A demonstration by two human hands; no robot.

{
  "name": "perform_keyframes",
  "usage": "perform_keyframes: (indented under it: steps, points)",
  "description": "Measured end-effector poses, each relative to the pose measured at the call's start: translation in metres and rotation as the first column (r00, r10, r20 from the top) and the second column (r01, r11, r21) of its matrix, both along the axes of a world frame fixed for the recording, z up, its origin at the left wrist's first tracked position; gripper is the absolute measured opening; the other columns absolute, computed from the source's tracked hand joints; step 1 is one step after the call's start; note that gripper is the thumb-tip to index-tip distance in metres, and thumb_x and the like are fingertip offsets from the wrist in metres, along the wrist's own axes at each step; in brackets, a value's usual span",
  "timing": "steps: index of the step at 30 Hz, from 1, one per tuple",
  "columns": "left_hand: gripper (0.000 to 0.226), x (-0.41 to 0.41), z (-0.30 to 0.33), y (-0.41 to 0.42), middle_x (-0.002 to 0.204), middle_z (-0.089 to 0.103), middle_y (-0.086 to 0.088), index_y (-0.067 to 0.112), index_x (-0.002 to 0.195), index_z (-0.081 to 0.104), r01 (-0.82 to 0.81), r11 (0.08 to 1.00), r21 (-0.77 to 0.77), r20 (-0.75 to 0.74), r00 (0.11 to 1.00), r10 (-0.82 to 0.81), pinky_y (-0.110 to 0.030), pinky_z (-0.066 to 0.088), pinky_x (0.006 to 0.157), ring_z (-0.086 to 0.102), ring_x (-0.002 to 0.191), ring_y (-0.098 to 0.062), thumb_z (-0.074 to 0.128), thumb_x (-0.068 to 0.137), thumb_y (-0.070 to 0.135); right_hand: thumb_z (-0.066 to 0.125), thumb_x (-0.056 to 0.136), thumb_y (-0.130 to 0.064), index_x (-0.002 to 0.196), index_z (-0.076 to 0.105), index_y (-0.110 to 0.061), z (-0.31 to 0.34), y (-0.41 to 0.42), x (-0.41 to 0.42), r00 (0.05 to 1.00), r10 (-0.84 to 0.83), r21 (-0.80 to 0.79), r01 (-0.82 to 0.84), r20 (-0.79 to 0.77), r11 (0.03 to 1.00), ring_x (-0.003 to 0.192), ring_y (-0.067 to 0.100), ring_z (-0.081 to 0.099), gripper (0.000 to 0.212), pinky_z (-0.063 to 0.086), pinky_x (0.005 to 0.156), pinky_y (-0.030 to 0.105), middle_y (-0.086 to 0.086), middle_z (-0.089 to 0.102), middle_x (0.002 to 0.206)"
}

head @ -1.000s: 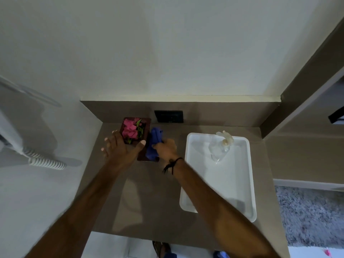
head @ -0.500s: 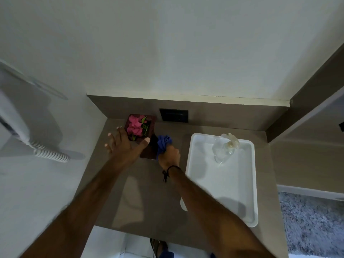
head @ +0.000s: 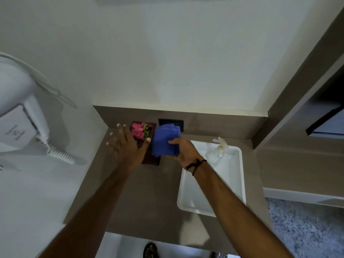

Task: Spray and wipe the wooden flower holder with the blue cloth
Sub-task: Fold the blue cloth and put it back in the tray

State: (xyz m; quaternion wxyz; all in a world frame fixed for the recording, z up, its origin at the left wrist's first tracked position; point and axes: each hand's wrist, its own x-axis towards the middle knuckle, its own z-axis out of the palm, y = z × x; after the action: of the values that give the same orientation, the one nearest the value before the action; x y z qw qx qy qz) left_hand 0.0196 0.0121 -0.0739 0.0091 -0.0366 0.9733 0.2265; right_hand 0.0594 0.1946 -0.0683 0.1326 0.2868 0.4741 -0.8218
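A dark wooden flower holder [head: 151, 158] with pink flowers [head: 138, 130] and green leaves stands in the back left corner of the brown counter [head: 149, 198]. My left hand [head: 127, 147] rests over its left side, fingers spread, thumb across its middle. My right hand [head: 183, 150] grips a bunched blue cloth [head: 165, 139], held against the holder's right side. A clear spray bottle [head: 219, 148] with a pale trigger head lies at the far end of a white tray [head: 191, 202] to the right.
A black wall socket [head: 181, 123] sits on the backsplash behind the cloth. A white wall-mounted hair dryer [head: 20, 116] with a coiled cord [head: 61, 155] hangs on the left wall. A brown cabinet side rises at the right. Grey carpet [head: 307, 229] lies lower right.
The blue cloth is now spread larger and higher beside the holder, with my right hand shifted to its right. My left hand stays on the holder. The camera moved closer.
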Motion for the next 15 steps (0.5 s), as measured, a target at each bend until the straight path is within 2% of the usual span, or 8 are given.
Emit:
perform_keyframes:
  steps: [2, 3, 4, 5, 7, 9, 12, 15]
  points:
    - [0.091, 0.018, 0.013, 0.020, 0.165, 0.022, -0.018, 0.007, 0.157, 0.018, 0.119, 0.980, 0.157, -0.267, 0.961, -0.073, -0.049, 0.008, 0.126, 0.019, 0.153, -0.034, 0.045, 0.088, 0.059, 0.065, 0.088, -0.011, 0.135, 0.050, -0.004, 0.006, 0.014, 0.020, 0.999, -0.030, -0.004, 0.030, -0.018, 1.000, 0.097, 0.024, 0.062, 0.049, 0.058, 0.073, 0.034, 0.017, 0.056, 0.132]
    - [0.080, 0.030, 0.017, 0.034, 0.157, 0.037, -0.019, 0.007, 0.153, 0.026, 0.199, 0.944, 0.263, -0.330, 0.938, -0.105, -0.036, 0.018, 0.124, 0.035, 0.145, -0.026, 0.048, 0.091, 0.052, 0.067, 0.088, -0.014, 0.134, 0.051, -0.005, 0.007, 0.022, 0.032, 0.999, -0.034, 0.006, 0.035, -0.030, 0.999, 0.103, 0.026, 0.062, 0.049, 0.058, 0.077, 0.035, 0.017, 0.057, 0.132]
    - [0.070, 0.043, 0.019, 0.047, 0.147, 0.049, -0.016, 0.008, 0.149, 0.033, 0.264, 0.889, 0.374, -0.328, 0.934, -0.140, -0.025, 0.031, 0.117, 0.048, 0.132, -0.019, 0.050, 0.092, 0.047, 0.069, 0.088, -0.019, 0.133, 0.053, -0.007, 0.007, 0.030, 0.042, 0.998, -0.034, -0.001, 0.034, -0.045, 0.999, 0.109, 0.028, 0.063, 0.049, 0.058, 0.082, 0.037, 0.016, 0.060, 0.131]
    - [0.063, 0.057, 0.019, 0.061, 0.137, 0.056, -0.012, 0.010, 0.144, 0.037, 0.296, 0.831, 0.472, -0.276, 0.944, -0.179, -0.023, 0.041, 0.105, 0.056, 0.119, -0.016, 0.051, 0.094, 0.044, 0.070, 0.087, -0.022, 0.130, 0.058, -0.010, 0.004, 0.040, 0.053, 0.998, -0.032, -0.023, 0.031, -0.062, 0.999, 0.112, 0.029, 0.064, 0.046, 0.058, 0.087, 0.039, 0.014, 0.065, 0.127]
    - [0.049, 0.075, 0.012, 0.082, 0.120, 0.062, -0.002, 0.014, 0.135, 0.041, 0.223, 0.739, 0.636, -0.086, 0.972, -0.220, -0.024, 0.051, 0.085, 0.065, 0.103, -0.013, 0.057, 0.094, 0.035, 0.073, 0.085, -0.026, 0.118, 0.067, -0.018, -0.005, 0.055, 0.072, 0.996, -0.033, -0.073, 0.027, -0.083, 0.997, 0.107, 0.026, 0.068, 0.034, 0.059, 0.091, 0.040, 0.007, 0.075, 0.112]
    - [0.032, 0.085, -0.004, 0.099, 0.114, 0.066, -0.003, 0.016, 0.123, 0.049, 0.103, 0.675, 0.731, 0.100, 0.962, -0.255, -0.029, 0.056, 0.079, 0.069, 0.102, -0.019, 0.062, 0.094, 0.018, 0.076, 0.082, -0.029, 0.116, 0.069, -0.019, -0.021, 0.070, 0.091, 0.997, -0.060, 0.027, 0.061, -0.038, 0.998, 0.107, 0.026, 0.068, 0.036, 0.057, 0.096, 0.045, 0.007, 0.075, 0.111]
    - [0.031, 0.102, -0.037, 0.120, 0.115, 0.064, -0.014, 0.007, 0.115, 0.051, 0.065, 0.735, 0.675, 0.219, 0.934, -0.284, -0.042, 0.059, 0.084, 0.067, 0.102, -0.031, 0.063, 0.087, 0.000, 0.079, 0.079, -0.034, 0.120, 0.068, -0.008, -0.054, 0.090, 0.117, 0.988, -0.089, 0.408, 0.031, 0.126, 0.913, 0.108, 0.031, 0.066, 0.050, 0.056, 0.097, 0.046, 0.013, 0.071, 0.116]
    - [0.032, 0.124, -0.066, 0.137, 0.107, 0.055, -0.007, 0.007, 0.112, 0.046, 0.106, 0.802, 0.588, 0.292, 0.897, -0.332, -0.030, 0.052, 0.078, 0.058, 0.094, -0.025, 0.059, 0.085, -0.006, 0.081, 0.076, -0.033, 0.099, 0.072, -0.009, -0.084, 0.104, 0.138, 0.953, -0.086, 0.567, -0.100, 0.292, 0.817, 0.099, 0.031, 0.070, 0.035, 0.058, 0.092, 0.043, 0.013, 0.074, 0.107]
